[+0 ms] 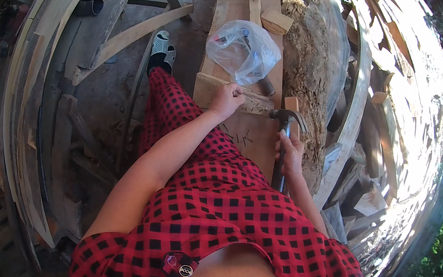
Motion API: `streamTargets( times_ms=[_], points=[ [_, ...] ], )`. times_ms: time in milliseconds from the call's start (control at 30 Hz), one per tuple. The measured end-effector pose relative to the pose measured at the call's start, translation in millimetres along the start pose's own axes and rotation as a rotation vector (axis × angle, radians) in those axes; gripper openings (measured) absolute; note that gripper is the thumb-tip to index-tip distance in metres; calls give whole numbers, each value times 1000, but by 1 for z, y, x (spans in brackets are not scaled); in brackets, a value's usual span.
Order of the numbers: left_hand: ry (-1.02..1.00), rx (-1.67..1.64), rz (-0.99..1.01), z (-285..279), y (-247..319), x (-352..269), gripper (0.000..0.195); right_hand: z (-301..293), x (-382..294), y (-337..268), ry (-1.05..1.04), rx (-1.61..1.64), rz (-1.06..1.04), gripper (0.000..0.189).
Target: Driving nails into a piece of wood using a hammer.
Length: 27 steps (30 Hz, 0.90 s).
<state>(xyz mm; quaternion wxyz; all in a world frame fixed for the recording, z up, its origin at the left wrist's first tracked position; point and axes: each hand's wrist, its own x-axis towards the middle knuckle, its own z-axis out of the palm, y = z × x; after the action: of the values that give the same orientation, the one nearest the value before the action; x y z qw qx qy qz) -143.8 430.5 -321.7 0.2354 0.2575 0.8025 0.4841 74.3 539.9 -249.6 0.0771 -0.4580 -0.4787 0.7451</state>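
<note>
My right hand [290, 151] grips the handle of a claw hammer [288, 118], its metal head beside the right end of a short wooden board [252, 100]. That board lies across a long, wide plank [250, 159]. Over the short board is my left hand [227, 100], thumb and fingers drawn together; whether it pinches something small such as a nail cannot be told. Several loose nails [245, 137] lie on the plank just below the short board. Beyond the board rests a clear plastic bag [244, 50] with things inside, and a dark cylindrical handle [268, 86] shows beside it.
A wood block [277, 22] and a narrow offcut [255, 7] lie farther up the plank. Along its right side runs a rough-barked log [309, 57], with piled scrap wood [371, 159] beyond. Long boards [35, 70] and a slanting strip [133, 41] stand at left.
</note>
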Motion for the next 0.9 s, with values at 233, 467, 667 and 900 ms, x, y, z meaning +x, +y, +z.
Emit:
streamTargets(
  times_ms=[233,467,667,900],
  points=[
    [0,-33,44,1,-6,2,16,35,10,-49,-78,-263,-214,27],
    [-3,-17,38,3,-6,2,15,59,54,-32,-115,-716,-380,33],
    [-5,-25,33,-2,-3,2,22,58,63,-26,-128,-703,-341,33],
    [-2,52,101,-4,-2,0,27,63,57,-37,-159,-678,-329,30]
  ],
)
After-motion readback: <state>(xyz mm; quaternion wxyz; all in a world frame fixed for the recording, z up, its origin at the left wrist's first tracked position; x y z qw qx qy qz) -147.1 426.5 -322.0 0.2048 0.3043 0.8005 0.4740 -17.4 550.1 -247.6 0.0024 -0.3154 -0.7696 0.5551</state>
